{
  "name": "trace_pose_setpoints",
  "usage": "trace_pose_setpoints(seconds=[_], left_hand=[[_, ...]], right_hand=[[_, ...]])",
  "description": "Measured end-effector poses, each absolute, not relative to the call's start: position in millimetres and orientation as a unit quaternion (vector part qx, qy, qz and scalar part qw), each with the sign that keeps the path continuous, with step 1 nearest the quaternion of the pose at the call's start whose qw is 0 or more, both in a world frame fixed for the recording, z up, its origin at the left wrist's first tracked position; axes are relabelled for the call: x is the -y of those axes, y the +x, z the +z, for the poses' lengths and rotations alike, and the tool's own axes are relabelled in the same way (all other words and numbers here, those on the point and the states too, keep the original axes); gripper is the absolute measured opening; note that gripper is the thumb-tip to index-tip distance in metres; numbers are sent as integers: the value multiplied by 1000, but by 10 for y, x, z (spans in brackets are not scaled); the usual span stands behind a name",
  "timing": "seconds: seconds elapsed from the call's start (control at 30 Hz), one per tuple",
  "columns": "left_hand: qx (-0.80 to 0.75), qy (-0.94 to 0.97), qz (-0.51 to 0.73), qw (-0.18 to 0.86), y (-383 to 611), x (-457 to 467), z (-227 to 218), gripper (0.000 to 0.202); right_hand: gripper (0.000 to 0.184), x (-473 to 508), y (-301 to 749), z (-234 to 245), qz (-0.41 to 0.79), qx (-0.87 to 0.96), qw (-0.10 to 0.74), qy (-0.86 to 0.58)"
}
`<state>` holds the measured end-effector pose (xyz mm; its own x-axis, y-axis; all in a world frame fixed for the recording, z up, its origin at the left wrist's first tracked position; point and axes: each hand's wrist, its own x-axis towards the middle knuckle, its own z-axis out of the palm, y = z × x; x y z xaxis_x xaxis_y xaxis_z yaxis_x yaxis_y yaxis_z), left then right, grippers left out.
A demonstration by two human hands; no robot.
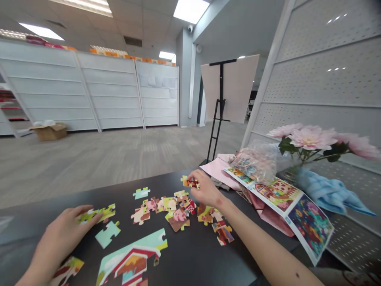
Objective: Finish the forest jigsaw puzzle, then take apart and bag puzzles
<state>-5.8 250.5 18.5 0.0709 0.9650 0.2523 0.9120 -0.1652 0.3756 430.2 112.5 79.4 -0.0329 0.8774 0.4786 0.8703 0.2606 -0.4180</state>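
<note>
I look down at a black table (190,258) strewn with jigsaw pieces. My left hand (62,234) rests at the near left, its fingertips lying on a yellow-green puzzle piece (98,213). My right hand (205,190) reaches to the far middle of the table, fingers pinched round a small orange and red piece (189,182). Between the hands lies a loose scatter of several pieces (175,210). A joined section showing a red barn (133,258) lies at the near edge, with a pale teal piece (107,233) beside it.
A puzzle box (282,206) lies at the right on pink cloth, with a clear bag of pieces (253,163) behind it. Pink flowers (312,139) and a blue cloth (330,190) stand further right. An easel with a board (229,89) stands beyond the table.
</note>
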Motion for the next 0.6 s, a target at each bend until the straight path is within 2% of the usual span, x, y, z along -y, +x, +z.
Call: trace_pose_setpoints(seconds=[0.1, 0.2, 0.37, 0.5, 0.6], left_hand=[[-614, 729, 299, 43, -18, -2406, 252, 56], [-597, 725, 343, 12, 65, -2291, 307, 42], [-564, 700, 435, -54, 62, -2069, 361, 23], [-528, 693, 486, -67, 31, -1902, 419, 19], [-512, 692, 506, -54, 53, -1880, 442, 17]], right_hand=[[25, -1130, 4256, 721, 60, 767, 267, -580], [27, -1116, 4172, 755, 82, 789, 231, -564], [22, -563, 4067, 794, -3, 698, 238, -675], [33, 226, 4200, 344, -127, 607, 246, -745], [28, 565, 4300, 55, -124, 624, 249, -730]])
